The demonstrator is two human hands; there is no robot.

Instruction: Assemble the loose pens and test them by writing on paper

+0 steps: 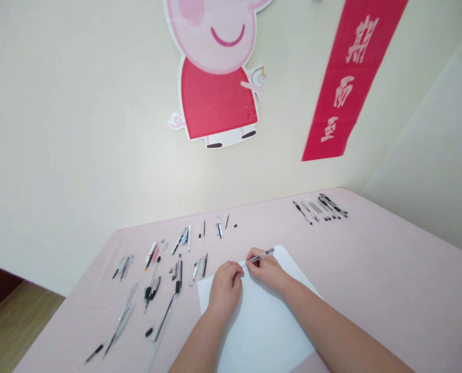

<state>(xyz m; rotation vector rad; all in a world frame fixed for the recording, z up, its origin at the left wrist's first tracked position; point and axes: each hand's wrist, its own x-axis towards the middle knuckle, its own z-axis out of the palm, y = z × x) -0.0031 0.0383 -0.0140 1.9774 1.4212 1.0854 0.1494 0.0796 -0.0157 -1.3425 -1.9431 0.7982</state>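
Currently, the right hand (269,270) grips a clear pen (262,256), its fingers closed around the barrel near the writing end. The pen slants over the far part of a white sheet of paper (270,324), its tip down close to the far edge, beside a small dark mark. The left hand (226,288) rests on the same sheet just beside it, fingers bent inward; whether they pinch anything cannot be told. The paper lies on a pink tablecloth (394,280). Left of it, pens and pen parts (178,273) lie scattered in small groups, with a black cap (149,332) nearer the front. Far to the right, more pens (326,205) lie roughly side by side near the wall (99,129).
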